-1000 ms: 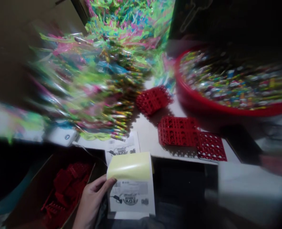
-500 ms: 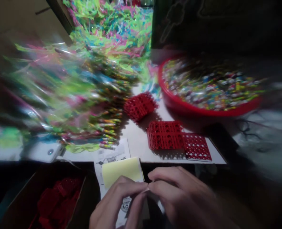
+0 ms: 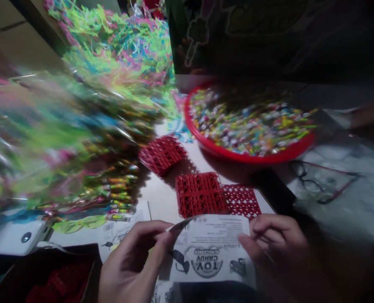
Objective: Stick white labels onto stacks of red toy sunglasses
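A white printed paper label (image 3: 217,235), marked "TOY CANDY SUNGLASSES" and upside down to me, is stretched between my hands at the table's near edge. My left hand (image 3: 139,261) pinches its left side, where the paper curls up. The right edge is gripped by my right hand (image 3: 272,240), thumb in front and fingers curled. Just beyond the label lie a red plastic lattice stack (image 3: 201,193) and a flat red lattice piece (image 3: 242,200). Another red lattice stack (image 3: 163,153) sits farther back to the left. More printed paper (image 3: 126,229) lies partly behind my left hand.
A red basin (image 3: 202,141) full of small wrapped sweets stands at the right. Clear packets with colourful strips (image 3: 48,139) heap up at left. A black phone (image 3: 273,191), glasses (image 3: 326,200), a white device (image 3: 16,237) and a box of red pieces (image 3: 94,273) surround the work area.
My hands have moved apart, and the printed label now spreads flat between them. The yellow pad is mostly hidden. The view has shifted right, so the table things appear farther left.
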Demonstrator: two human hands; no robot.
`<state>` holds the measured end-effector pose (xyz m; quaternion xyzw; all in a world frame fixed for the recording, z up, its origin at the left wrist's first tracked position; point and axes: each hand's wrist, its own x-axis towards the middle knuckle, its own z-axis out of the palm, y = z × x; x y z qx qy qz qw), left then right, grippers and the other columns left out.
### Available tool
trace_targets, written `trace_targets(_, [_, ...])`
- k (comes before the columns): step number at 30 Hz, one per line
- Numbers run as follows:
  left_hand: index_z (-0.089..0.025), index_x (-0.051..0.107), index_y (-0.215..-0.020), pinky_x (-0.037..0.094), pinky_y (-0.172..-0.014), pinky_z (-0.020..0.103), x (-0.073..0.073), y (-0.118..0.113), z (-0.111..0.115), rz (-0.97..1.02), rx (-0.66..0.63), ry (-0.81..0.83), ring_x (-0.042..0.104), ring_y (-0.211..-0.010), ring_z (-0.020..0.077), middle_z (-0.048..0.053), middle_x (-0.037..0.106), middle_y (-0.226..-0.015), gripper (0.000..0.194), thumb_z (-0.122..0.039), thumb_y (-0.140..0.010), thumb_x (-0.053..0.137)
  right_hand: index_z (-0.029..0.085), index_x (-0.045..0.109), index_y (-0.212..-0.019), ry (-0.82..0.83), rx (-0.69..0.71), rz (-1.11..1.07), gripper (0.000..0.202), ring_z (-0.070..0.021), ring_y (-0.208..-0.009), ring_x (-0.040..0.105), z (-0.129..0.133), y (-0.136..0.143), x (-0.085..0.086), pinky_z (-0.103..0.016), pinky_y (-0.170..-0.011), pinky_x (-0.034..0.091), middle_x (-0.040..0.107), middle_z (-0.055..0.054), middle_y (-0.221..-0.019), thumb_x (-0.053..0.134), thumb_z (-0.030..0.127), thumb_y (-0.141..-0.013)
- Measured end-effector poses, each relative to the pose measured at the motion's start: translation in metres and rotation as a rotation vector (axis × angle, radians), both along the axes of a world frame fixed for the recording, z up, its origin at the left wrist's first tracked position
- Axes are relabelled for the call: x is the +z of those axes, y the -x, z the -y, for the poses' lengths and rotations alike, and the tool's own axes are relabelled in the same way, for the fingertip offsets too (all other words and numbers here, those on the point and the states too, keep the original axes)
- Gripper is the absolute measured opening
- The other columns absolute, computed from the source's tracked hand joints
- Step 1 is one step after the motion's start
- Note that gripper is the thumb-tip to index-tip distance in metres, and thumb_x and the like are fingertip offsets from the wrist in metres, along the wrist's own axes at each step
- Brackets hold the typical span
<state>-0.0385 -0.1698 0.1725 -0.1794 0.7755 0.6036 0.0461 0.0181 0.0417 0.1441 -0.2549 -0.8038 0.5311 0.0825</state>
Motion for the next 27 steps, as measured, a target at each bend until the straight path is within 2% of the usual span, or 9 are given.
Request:
trace_targets(3, [-0.029,0.088,-0.081,0.063,-0.057,0.026,-0.005,0.010,-0.002,-0.056,-0.084,0.102,0.078,-0.065,0.0227,0.002,0.084,-0.077,0.033,-0.062,-0.083,0.088,0.029,0.065,-0.091,-0.046,0.002,-0.013,0.028,-0.0221,-0.065,0.073,-0.012,0.016,0.009,-0.031,-0.059,0.061,0.071,0.000,-0.074,0.073,0.055,-0.096])
trace_targets(6, [-0.029,0.086,-0.083,0.061,-0.064,0.023,-0.007,0.018,-0.009,-0.120,-0.096,0.181,0.077,-0.071,0.0207,0.000,0.083,-0.079,0.028,-0.055,-0.091,0.084,0.028,0.071,-0.091,-0.136,0.074,-0.080,0.028,-0.0258,-0.067,0.075,-0.022,0.037,0.015,-0.032,-0.053,0.060,0.074,-0.003,-0.075,0.075,0.056,-0.092])
trace_targets(11, [-0.028,0.080,-0.089,0.055,-0.062,0.019,-0.013,0.029,-0.021,-0.181,-0.100,0.187,0.074,-0.074,0.0166,-0.002,0.080,-0.082,0.021,-0.047,-0.098,0.079,0.029,0.075,-0.095,-0.271,0.170,-0.144,0.025,-0.0270,-0.074,0.078,-0.029,0.059,0.011,-0.032,-0.054,0.061,0.078,-0.005,-0.084,0.071,0.054,-0.095])
trace_targets(14, [-0.029,0.079,-0.093,0.051,-0.054,0.017,-0.017,0.032,-0.025,-0.200,-0.094,0.205,0.075,-0.078,0.0172,-0.002,0.081,-0.086,0.019,-0.046,-0.100,0.077,0.030,0.077,-0.098,-0.301,0.202,-0.157,0.020,-0.0271,-0.076,0.079,-0.032,0.060,0.002,-0.033,-0.057,0.064,0.080,-0.005,-0.089,0.067,0.048,-0.099])
trace_targets(17, [-0.030,0.079,-0.095,0.046,-0.047,0.017,-0.016,0.033,-0.027,-0.212,-0.090,0.230,0.072,-0.073,0.0163,-0.002,0.081,-0.087,0.018,-0.047,-0.100,0.077,0.032,0.077,-0.100,-0.328,0.217,-0.162,0.018,-0.0246,-0.078,0.081,-0.037,0.059,-0.003,-0.032,-0.065,0.068,0.083,-0.003,-0.096,0.060,0.037,-0.105])
trace_targets(21, [-0.030,0.079,-0.091,0.052,-0.058,0.018,-0.011,0.036,-0.029,-0.202,-0.066,0.210,0.068,-0.071,0.0151,-0.004,0.076,-0.083,0.017,-0.045,-0.100,0.077,0.034,0.078,-0.102,-0.412,0.255,-0.176,0.027,-0.0217,-0.087,0.084,-0.044,0.061,0.003,-0.029,-0.078,0.071,0.087,-0.001,-0.110,0.053,0.027,-0.109])
trace_targets(24, [-0.029,0.080,-0.090,0.057,-0.066,0.020,-0.012,0.041,-0.030,-0.159,-0.052,0.153,0.070,-0.073,0.0160,-0.003,0.075,-0.080,0.015,-0.043,-0.098,0.080,0.034,0.078,-0.107,-0.361,0.324,-0.138,0.028,-0.0230,-0.095,0.083,-0.047,0.064,0.005,-0.031,-0.086,0.071,0.086,-0.001,-0.113,0.052,0.028,-0.110])
trace_targets(27, [-0.028,0.083,-0.094,0.054,-0.061,0.020,-0.018,0.046,-0.031,-0.138,-0.041,0.103,0.069,-0.071,0.0160,-0.001,0.078,-0.084,0.015,-0.043,-0.094,0.083,0.035,0.074,-0.109,-0.278,0.350,-0.083,0.018,-0.0200,-0.088,0.079,-0.048,0.066,-0.003,-0.026,-0.072,0.066,0.082,0.001,-0.108,0.057,0.033,-0.109])
